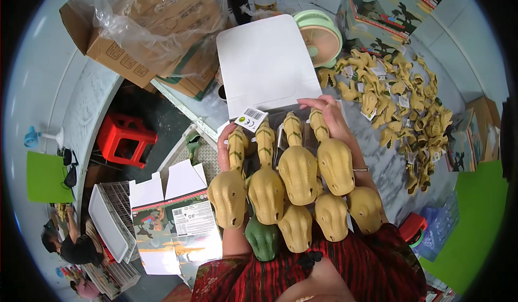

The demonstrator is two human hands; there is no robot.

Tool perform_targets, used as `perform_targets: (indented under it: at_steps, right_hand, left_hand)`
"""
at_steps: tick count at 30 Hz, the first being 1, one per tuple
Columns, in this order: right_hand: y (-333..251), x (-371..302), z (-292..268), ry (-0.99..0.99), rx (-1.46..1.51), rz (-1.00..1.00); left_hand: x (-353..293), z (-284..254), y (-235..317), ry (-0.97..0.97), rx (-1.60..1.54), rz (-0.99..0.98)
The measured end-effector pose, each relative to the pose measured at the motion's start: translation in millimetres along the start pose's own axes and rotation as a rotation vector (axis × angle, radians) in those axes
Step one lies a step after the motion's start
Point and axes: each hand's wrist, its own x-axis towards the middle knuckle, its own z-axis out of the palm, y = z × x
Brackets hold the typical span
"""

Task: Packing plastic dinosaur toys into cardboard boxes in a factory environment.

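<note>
An open cardboard box (270, 59) with its white lid flap raised lies in front of me. Several tan dinosaur toys (298, 175) are packed in it side by side, their large heads hanging toward my body and their narrow, green-striped parts pointing away. A green dinosaur head (262, 238) sits low among them. My left hand (223, 146) grips the left side, its fingers partly hidden by the toys. At the right side my right hand (333, 117) is wrapped around the box edge, fingertips beside a striped part. A white tag (251, 119) lies across the left toys.
A pile of tan dinosaur pieces (402, 107) covers the marble-patterned table at right. Printed boxes (372, 21) stand behind it. A large carton (145, 37) with plastic film is at far left. A red stool (127, 139) and an unfolded printed box (175, 224) are at left.
</note>
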Motion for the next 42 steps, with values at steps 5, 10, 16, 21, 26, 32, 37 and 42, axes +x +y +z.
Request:
perform_targets:
  at_steps: [5,10,16,21,26,32,37,42]
  right_hand:
    - [-8.2,0.4,4.7,0.048,-0.051,0.036]
    - [-0.2,-2.1,5.9,0.074,-0.026,0.078]
    - [-11.9,-0.1,5.9,0.082,-0.016,0.072]
    - [-7.3,-1.8,6.8,0.095,-0.014,0.077]
    - [-0.7,-1.1,11.1,0.101,-0.017,0.026]
    - [4.8,-2.3,8.7,0.112,0.0,0.041]
    - [0.9,-2.2,8.8,0.109,-0.007,0.053]
    - [5.8,-2.8,7.6,0.105,-0.045,0.048]
  left_hand:
    - [6.3,-49.9,14.5,-0.052,0.891,0.154]
    - [9.5,-44.4,9.4,-0.008,1.091,0.195]
    - [10.2,-50.8,19.6,-0.033,0.775,0.112]
    - [10.9,-40.6,14.4,-0.075,0.378,0.021]
    - [8.6,-46.6,21.1,-0.052,0.985,0.119]
    - [7.5,-48.1,14.0,-0.049,0.324,0.058]
    - [4.4,-27.7,10.9,0.008,0.954,0.164]
    - [5.1,-27.4,11.5,0.015,1.015,0.124]
